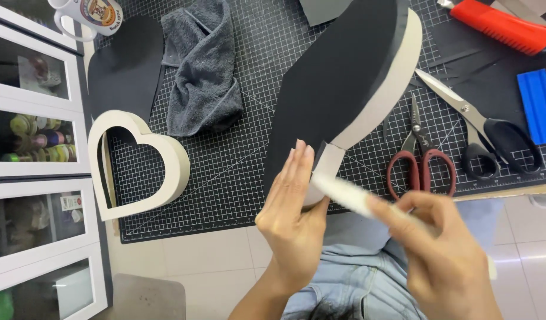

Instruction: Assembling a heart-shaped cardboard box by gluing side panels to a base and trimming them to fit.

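My left hand holds the pointed bottom end of a large heart-shaped box part, black on its face with a beige cardboard side wall. The part stands tilted over the black cutting mat. My right hand grips a white stick-like tool, blurred by motion, whose tip touches the beige wall near the point. A strip of the black covering is folded around that point beside my left fingers.
A beige heart-shaped cardboard frame lies at the mat's left edge, by a black heart cutout and a grey towel. Red-handled scissors, black-handled scissors, a blue scraper and a red cutter lie to the right. A mug and white shelves are on the left.
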